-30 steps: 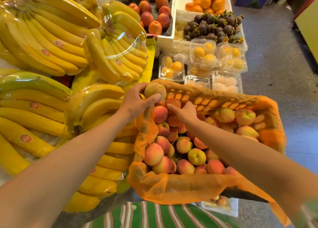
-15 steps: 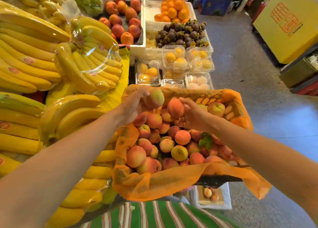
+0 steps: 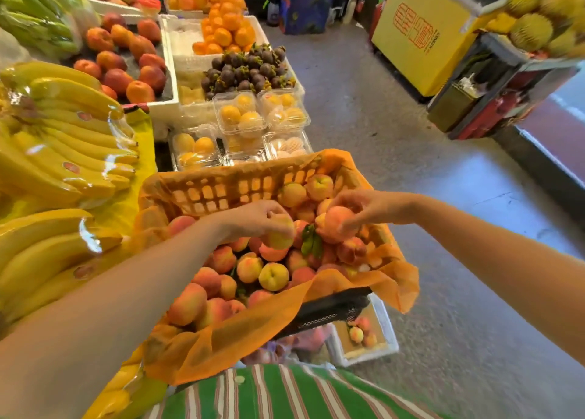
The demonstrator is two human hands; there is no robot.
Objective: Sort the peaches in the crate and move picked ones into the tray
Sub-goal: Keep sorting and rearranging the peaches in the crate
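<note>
Pink peach [image 3: 337, 225] sits pinched under the curled fingers [image 3: 354, 220] of the right hand [image 3: 376, 208], held just above the heap near the right edge of the crate [image 3: 221, 190]. The left hand [image 3: 256, 221] clasps a yellower peach [image 3: 280, 238] from above, over the crate's middle. Both fruits are round, so grip direction matters little. What matters is the white foam tray [image 3: 384, 323]. It sits lower down, beneath the crate's near right corner, half hidden by it, with a few peaches inside. I judge the right hand the nearer one; its path would go out over the right edge and down.
</note>
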